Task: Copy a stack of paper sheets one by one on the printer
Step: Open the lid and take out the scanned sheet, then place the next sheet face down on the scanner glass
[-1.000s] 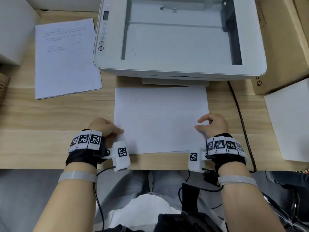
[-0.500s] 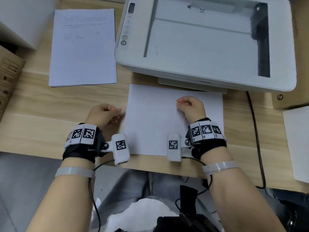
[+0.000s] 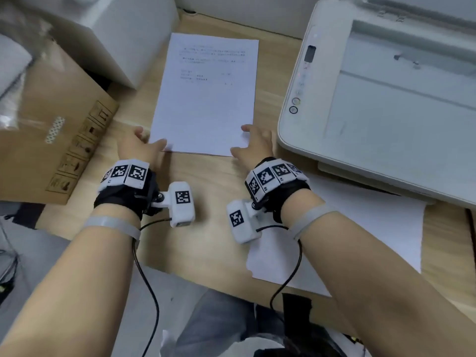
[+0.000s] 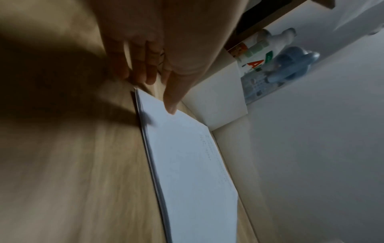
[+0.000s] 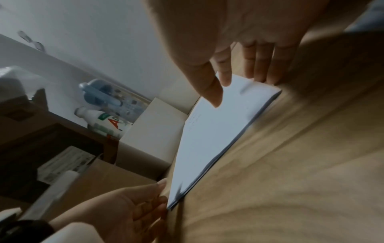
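A stack of printed sheets (image 3: 206, 99) lies on the wooden table (image 3: 211, 181), left of the printer (image 3: 304, 140). The printer's lid is up and its scanner glass (image 3: 401, 104) is bare. My left hand (image 3: 148, 141) touches the stack's near left corner, its fingers straight along the edge and its thumb over the top sheet (image 4: 187, 156). At the near right corner my right hand (image 3: 246, 140) does the same, fingers (image 5: 259, 69) straight against the edge of the stack (image 5: 212, 131) and thumb above it. Neither hand visibly lifts a sheet.
A blank white sheet (image 3: 360, 240) lies in front of the printer, under my right forearm. A cardboard box (image 3: 51, 124) and a white box (image 3: 123, 29) stand close on the left of the stack. Bottles (image 4: 270, 54) stand beyond the white box.
Both hands left the blank sheet in front of the printer and moved left to the near corners of the printed stack. The head view turned left with them.
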`<state>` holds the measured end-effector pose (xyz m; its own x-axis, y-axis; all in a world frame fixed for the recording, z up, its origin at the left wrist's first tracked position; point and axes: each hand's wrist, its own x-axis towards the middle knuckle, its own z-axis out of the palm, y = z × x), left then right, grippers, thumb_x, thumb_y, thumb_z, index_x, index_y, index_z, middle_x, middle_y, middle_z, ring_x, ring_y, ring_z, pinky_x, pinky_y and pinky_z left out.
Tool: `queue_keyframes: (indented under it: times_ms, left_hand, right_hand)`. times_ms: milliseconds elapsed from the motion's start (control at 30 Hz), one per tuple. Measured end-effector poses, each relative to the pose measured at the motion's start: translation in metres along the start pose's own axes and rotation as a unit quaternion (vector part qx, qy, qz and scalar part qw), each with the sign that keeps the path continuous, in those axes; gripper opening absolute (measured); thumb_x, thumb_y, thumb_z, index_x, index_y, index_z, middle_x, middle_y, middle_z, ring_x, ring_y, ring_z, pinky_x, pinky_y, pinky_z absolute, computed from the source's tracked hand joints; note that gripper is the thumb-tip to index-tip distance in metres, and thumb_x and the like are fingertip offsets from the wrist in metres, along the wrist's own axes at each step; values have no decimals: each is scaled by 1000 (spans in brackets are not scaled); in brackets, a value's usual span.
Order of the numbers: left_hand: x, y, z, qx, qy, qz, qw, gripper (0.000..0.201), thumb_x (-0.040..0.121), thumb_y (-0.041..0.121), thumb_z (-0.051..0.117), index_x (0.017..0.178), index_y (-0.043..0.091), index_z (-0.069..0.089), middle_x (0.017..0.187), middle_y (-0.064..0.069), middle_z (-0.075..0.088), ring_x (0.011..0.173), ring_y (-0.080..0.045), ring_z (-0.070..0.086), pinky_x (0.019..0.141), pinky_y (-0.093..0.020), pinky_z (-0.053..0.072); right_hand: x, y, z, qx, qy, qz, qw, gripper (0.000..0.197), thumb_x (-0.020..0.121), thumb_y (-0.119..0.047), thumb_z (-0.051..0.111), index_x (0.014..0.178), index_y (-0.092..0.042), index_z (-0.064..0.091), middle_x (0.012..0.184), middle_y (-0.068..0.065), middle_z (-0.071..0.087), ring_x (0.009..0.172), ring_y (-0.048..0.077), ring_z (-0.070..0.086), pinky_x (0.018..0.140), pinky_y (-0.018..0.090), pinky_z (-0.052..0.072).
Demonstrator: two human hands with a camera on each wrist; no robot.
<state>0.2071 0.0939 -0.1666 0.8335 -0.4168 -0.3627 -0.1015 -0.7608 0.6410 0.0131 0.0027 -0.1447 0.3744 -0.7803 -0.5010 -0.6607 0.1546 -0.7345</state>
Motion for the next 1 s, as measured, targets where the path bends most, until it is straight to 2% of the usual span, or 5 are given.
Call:
queue_keyframes:
  times_ms: [300,633,733,867,1000]
  left_hand:
    - [30,15,-9,16,-115,-17,993,45,79,24,76,119,13,60,115,-6,66,104,-26,62,96,-41,48]
    - [21,24,-21,102,-29,29,994,31,84,35,68,81,4,66,64,-5,52,60,-22,45,49,-26,31]
    - [21,23,-23,88,-12,31,996,37,88,36,62,65,7,63,62,-8,51,69,-28,47,54,-26,32]
    - [14,23,-24,76,25,55,995,37,94,36,53,106,7,72,97,-21,66,98,-36,56,74,-27,35]
    - [7,30,-31,-30,24,76,996,38,90,31,58,61,7,58,59,-8,63,66,-25,56,65,-30,44]
  right_hand:
    - [17,-4,2,-42,15,35,998,64,85,-10,59,143,-16,32,142,6,25,129,18,36,95,17,29]
    - [17,-4,7,-83,14,43,995,66,84,-12,60,143,-20,30,140,4,23,132,20,24,104,21,23]
    - [17,-4,8,-94,18,39,995,67,84,-12,60,143,-21,29,140,4,24,131,20,25,102,21,24]
    - [16,-4,11,-106,25,33,994,68,83,-15,62,142,-23,30,138,3,24,130,20,25,100,21,25]
    - [6,-12,15,-142,-5,-46,989,84,76,-36,73,145,-27,26,145,2,18,136,21,18,110,32,20]
